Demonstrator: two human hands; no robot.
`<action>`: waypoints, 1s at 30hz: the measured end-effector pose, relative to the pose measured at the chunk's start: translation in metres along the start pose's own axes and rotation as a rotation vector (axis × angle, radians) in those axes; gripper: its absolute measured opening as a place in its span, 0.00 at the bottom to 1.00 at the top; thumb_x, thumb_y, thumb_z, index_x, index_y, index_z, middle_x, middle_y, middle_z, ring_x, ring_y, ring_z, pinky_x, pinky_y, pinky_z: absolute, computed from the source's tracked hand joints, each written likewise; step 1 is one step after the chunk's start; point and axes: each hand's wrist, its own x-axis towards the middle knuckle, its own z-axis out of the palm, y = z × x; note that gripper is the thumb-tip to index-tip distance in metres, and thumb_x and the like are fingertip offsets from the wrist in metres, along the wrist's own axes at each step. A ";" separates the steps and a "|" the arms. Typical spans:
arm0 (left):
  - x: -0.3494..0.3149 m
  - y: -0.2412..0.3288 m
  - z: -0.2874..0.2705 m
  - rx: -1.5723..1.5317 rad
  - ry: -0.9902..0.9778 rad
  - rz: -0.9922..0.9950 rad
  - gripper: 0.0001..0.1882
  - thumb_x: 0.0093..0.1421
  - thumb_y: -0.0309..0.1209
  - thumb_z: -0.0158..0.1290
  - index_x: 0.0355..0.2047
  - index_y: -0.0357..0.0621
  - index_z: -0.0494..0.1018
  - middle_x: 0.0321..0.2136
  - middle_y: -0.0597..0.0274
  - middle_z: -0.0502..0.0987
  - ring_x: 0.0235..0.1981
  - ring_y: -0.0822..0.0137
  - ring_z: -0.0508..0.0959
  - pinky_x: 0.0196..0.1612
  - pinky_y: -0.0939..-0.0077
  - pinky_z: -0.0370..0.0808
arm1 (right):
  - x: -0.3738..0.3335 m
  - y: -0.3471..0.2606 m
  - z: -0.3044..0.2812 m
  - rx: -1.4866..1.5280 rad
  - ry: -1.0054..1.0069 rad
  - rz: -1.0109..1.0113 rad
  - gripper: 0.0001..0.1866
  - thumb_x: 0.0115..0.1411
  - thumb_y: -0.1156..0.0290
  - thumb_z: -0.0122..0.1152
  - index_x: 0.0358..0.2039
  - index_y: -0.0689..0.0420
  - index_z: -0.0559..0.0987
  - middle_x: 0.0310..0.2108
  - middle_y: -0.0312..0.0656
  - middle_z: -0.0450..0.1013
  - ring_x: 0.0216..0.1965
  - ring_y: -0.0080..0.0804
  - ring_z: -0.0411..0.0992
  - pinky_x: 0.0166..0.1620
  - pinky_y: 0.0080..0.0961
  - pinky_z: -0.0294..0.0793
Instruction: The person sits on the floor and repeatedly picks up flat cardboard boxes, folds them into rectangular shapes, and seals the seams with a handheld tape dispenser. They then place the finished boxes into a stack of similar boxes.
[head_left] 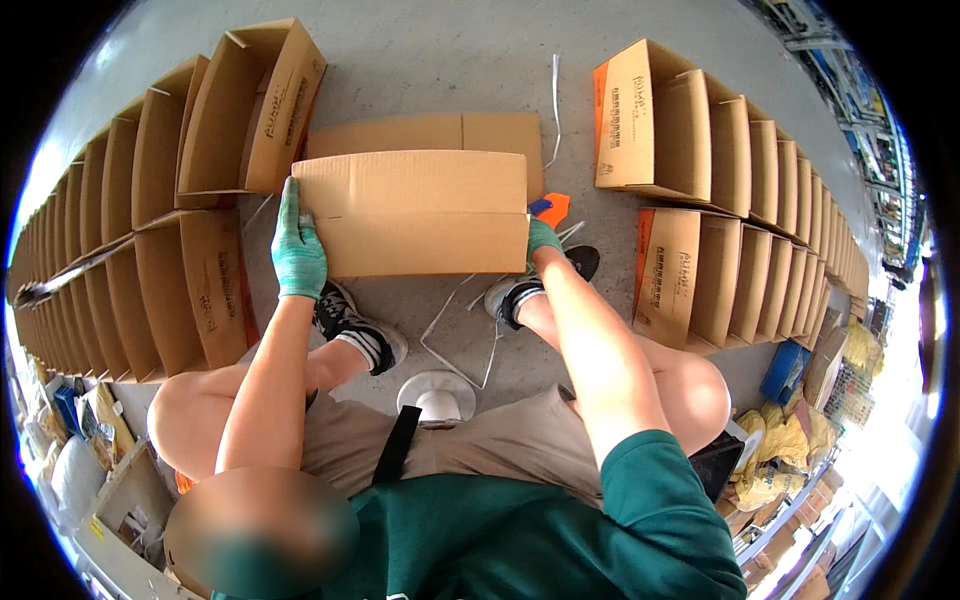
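Note:
A brown cardboard box [412, 215] is held between my two hands above the floor, its plain side with a lengthwise seam facing up. My left hand [298, 248], in a green glove, presses along the box's left end with its fingers pointing away from me. At the right end my gloved right hand [542, 240] grips the near corner; most of its fingers are hidden behind the box. Just beyond the held box lie flat cardboard pieces [490, 130], partly covered by it. An orange and blue object [553, 208] shows beside the box's right end, its kind unclear.
Rows of open cardboard boxes stand stacked at left [150, 170] and right [680, 135]. White strapping strips [556, 100] lie on the grey floor [430, 60]. A white round stool [437, 395] is between my legs. Yellow plastic bags [790, 450] and a blue bin [785, 372] sit at right.

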 end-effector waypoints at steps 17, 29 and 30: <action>0.003 0.016 0.002 0.071 0.053 -0.021 0.25 0.72 0.30 0.45 0.68 0.62 0.63 0.61 0.56 0.73 0.55 0.50 0.77 0.57 0.63 0.74 | -0.166 -0.270 -0.182 0.265 -0.139 -0.691 0.31 0.58 0.52 0.73 0.57 0.54 0.78 0.40 0.37 0.79 0.38 0.20 0.75 0.39 0.21 0.79; 0.004 0.030 -0.008 0.495 0.252 0.128 0.22 0.68 0.28 0.50 0.63 0.55 0.69 0.64 0.53 0.68 0.54 0.53 0.77 0.56 0.64 0.74 | -0.140 -0.263 -0.134 -0.003 -0.447 -0.661 0.40 0.47 0.44 0.79 0.54 0.57 0.80 0.42 0.38 0.79 0.44 0.25 0.75 0.49 0.28 0.77; 0.002 0.040 -0.012 0.398 0.249 0.156 0.20 0.68 0.28 0.51 0.61 0.52 0.70 0.60 0.52 0.70 0.51 0.53 0.78 0.54 0.64 0.75 | -0.136 -0.259 -0.136 -0.001 -0.455 -0.648 0.40 0.47 0.43 0.79 0.53 0.58 0.80 0.42 0.37 0.79 0.43 0.24 0.75 0.48 0.27 0.77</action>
